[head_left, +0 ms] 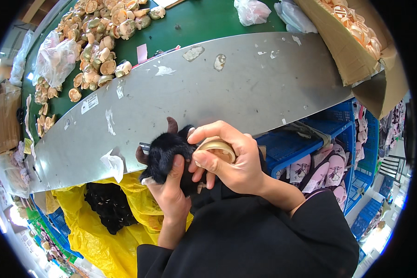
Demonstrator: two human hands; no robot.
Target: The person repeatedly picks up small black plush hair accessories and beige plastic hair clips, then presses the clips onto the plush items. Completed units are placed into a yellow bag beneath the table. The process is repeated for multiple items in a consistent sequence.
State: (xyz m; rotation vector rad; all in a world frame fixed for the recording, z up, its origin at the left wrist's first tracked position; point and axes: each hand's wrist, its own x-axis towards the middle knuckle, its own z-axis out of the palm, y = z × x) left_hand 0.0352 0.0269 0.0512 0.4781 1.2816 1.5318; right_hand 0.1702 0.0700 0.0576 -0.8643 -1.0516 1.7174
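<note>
My left hand (171,197) is closed around a black plush animal head (164,150) with brown horns and a small tag, its thumb pressing into the fur. Beside it, my right hand (245,162) grips a round plastic shell (217,148), gold outside and peach-coloured at its inner edge, between thumb and fingers. The shell is held close against the plush's right side; whether they touch is hidden by my fingers. Both are held in front of my body, by the near edge of a grey metal ledge (208,88).
On the green work surface (194,21) lies a heap of gold and peach plastic shells (97,51) with clear plastic bags. A cardboard box (343,55) of peach parts stands far right. Blue crates (287,150) hold pink printed fabric pieces. At lower left, a yellow bag (92,236) contains black plush pieces.
</note>
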